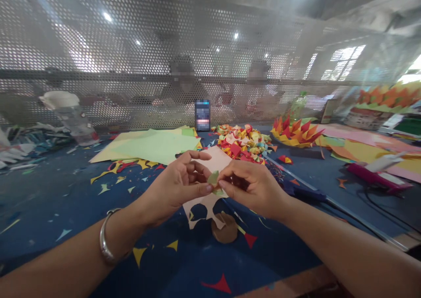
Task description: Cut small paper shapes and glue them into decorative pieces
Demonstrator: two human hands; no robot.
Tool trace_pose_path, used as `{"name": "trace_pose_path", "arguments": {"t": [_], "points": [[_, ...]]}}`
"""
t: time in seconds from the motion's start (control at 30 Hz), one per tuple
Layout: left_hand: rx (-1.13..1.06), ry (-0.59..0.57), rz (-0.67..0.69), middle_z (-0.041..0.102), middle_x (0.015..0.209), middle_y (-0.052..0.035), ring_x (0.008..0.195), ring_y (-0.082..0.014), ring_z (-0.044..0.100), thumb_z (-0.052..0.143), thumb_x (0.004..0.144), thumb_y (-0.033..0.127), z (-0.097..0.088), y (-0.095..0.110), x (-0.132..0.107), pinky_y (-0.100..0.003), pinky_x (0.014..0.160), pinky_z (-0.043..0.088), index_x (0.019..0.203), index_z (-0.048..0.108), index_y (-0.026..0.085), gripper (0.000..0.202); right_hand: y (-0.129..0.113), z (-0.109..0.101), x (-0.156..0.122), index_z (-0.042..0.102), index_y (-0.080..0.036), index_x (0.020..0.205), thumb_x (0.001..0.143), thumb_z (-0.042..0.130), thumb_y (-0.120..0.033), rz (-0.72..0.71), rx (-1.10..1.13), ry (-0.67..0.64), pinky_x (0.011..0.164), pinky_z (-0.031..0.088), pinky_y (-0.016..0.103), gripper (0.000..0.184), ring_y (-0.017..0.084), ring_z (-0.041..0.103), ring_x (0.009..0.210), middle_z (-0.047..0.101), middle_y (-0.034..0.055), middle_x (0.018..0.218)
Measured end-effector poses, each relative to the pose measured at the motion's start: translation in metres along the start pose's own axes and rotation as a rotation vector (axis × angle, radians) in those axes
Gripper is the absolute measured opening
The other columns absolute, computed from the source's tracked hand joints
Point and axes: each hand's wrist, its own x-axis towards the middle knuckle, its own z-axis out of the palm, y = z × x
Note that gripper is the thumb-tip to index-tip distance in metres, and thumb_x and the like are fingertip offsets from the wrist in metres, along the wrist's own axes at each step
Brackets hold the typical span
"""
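Observation:
A small pale green piece of folded paper (213,176) sits between both hands at the middle of the view. My left hand (184,179), with a silver bangle at the wrist, pinches it between thumb and fingers. From the other side, the fingertips of my right hand (250,184) are closed on its edge. Beneath the hands lies a pale pink sheet (217,155) with round cut-outs along its near edge. A round brown disc (225,228) rests partly under that sheet. Beyond my right hand is a heap of small folded paper pieces (243,140) in several colours.
Green and yellow sheets (148,144) lie back left, near a lidded tumbler (70,114). A phone (202,115) stands at the perforated screen. At right are an orange-red pointed paper piece (296,132), a magenta device (378,177) and a glue gun (302,189). Scraps litter the blue table.

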Motion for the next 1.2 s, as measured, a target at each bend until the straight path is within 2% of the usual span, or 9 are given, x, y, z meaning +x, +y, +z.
{"name": "trace_pose_path", "arguments": {"t": [0.27,0.43,0.67,1.2], "points": [[0.009,-0.026,0.046,0.061,0.087,0.0008,0.084,-0.0149,0.061,0.077,0.074,0.018,0.001,-0.002,0.0,-0.032,0.082,0.05,0.118,0.047,0.023,0.053,-0.002,-0.001,0.001,0.064,-0.015,0.084,0.088,0.057,-0.019,0.014,-0.054,0.033,0.051,0.04,0.02,0.009,0.007,0.049,0.057,0.056,-0.0008,0.071],[0.013,0.006,0.084,0.06,0.089,0.0002,0.087,-0.0155,0.059,0.075,0.076,0.019,0.003,-0.004,0.0,-0.036,0.086,0.05,0.117,0.048,0.023,0.05,-0.002,-0.001,0.001,0.064,-0.015,0.082,0.088,0.057,-0.019,0.003,-0.072,0.027,0.051,0.04,0.02,0.01,0.007,0.049,0.057,0.055,-0.0012,0.07],[0.203,0.092,0.136,0.059,0.081,0.0014,0.077,-0.0146,0.058,0.073,0.079,0.025,0.01,-0.004,-0.001,-0.031,0.074,0.051,0.111,0.049,0.022,0.04,0.0,0.0,0.001,0.062,-0.016,0.082,0.086,0.058,-0.018,-0.006,-0.089,0.028,0.05,0.04,0.019,0.007,0.006,0.049,0.056,0.055,-0.0019,0.069],[0.32,0.092,0.209,0.06,0.085,0.0005,0.078,-0.0155,0.062,0.064,0.082,0.016,0.009,-0.004,-0.005,-0.032,0.075,0.051,0.116,0.047,0.024,0.039,0.001,0.0,0.002,0.064,-0.016,0.085,0.086,0.062,-0.023,0.102,0.009,-0.024,0.048,0.038,0.019,0.008,0.007,0.047,0.055,0.054,-0.0022,0.068]]}}
